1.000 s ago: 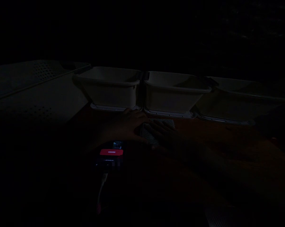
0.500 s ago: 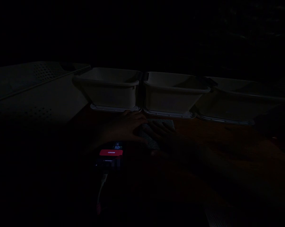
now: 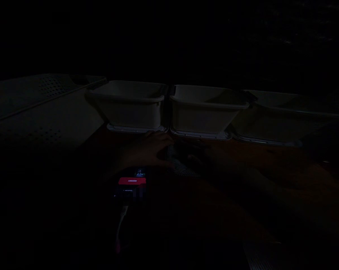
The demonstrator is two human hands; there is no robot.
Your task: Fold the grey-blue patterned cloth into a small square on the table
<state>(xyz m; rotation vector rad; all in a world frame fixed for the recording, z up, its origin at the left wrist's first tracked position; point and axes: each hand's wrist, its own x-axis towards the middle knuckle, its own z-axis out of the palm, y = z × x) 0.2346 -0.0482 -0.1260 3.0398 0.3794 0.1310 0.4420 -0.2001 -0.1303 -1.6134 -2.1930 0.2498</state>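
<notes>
The light is very dim. A small patterned cloth lies flat on the brown table, partly covered by my hands. At its left side rests my left hand, with the thumb spread away from the fingers and the fingertips by the cloth's upper left edge. My right hand is over the upper right part of the cloth, fingers stretched out toward the left. Its finger outlines are dim, and whether it presses on the cloth is hard to make out. Just below my left hand lies a phone with a lit screen.
Several pale containers are along the back: a left tub, a middle tub and a right tub. A large perforated basket stands at the left. A white cable runs from the phone toward me over the table.
My right hand has shifted up and turned on the cloth, uncovering more of its lower part. My left hand stays nearly in place, and the phone has not moved.
</notes>
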